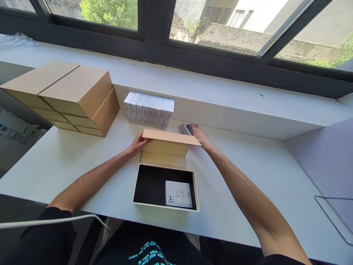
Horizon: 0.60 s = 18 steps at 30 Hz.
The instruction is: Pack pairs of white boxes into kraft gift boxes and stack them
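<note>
An open cardboard gift box [136,191] with a black interior stands near the table's front edge, its hinged lid [171,137] raised towards the back. Inside, at the right end, lies a flat white box [179,194] with printed characters. My left hand [138,143] grips the lid's left edge, fingers partly behind it. Beyond the lid's right corner, my right hand [199,134] is closed around a small white box [185,129] on the table by the back ledge. The lid covers part of that hand, and some fingers are blurred.
Several small white boxes [149,108] stand in stacked rows behind the gift box. Closed brown boxes [74,92] are piled at the left. A ledge [220,99] runs below the windows, a metal wire frame [333,221] is at right, and a white cable [55,221] crosses the lower left.
</note>
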Tool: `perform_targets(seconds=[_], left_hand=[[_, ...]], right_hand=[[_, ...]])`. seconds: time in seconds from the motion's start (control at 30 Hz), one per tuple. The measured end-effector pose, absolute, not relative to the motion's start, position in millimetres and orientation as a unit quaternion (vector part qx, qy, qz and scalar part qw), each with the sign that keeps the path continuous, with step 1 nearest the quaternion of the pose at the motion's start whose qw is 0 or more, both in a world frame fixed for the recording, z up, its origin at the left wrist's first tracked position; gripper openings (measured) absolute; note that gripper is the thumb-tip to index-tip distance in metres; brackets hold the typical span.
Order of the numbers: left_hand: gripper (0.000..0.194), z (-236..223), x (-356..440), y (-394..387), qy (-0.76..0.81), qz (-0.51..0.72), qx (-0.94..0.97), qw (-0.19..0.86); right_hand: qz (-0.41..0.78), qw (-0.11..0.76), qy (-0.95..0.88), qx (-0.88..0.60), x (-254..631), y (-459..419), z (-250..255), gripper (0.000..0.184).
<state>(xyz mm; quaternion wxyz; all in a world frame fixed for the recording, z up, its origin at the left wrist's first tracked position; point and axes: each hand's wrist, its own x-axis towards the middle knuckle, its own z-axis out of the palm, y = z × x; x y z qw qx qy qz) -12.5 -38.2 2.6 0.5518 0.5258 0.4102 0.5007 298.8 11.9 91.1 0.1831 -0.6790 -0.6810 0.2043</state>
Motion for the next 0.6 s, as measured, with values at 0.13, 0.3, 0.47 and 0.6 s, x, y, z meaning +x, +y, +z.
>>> perform_targets(seconds=[0.13,0.3,0.47,0.6], left_hand=[[0.062,-2.8,-13.4,-36.7,0.403,0.500,0.530,0.554],[0.058,-5.6,-13.4,-36.6,0.396,0.505,0.528,0.556],[0.058,-4.8,-13.9,-36.8,0.391,0.512,0.527,0.554],[0.054,-6.3,-14.4,-35.8,0.387,0.515,0.524,0.556]], right_hand=[[0.238,0.248,-0.636,-0.690,339.1,-14.0,131.2,0.038],[0.354,0.388,-0.584,-0.619,351.5,-84.4,182.5,0.037],[0.406,0.270,-0.686,-0.540,311.0,-146.8,186.8,0.030],[0.277,0.060,-0.870,-0.405,276.6,-171.8,155.1,0.027]])
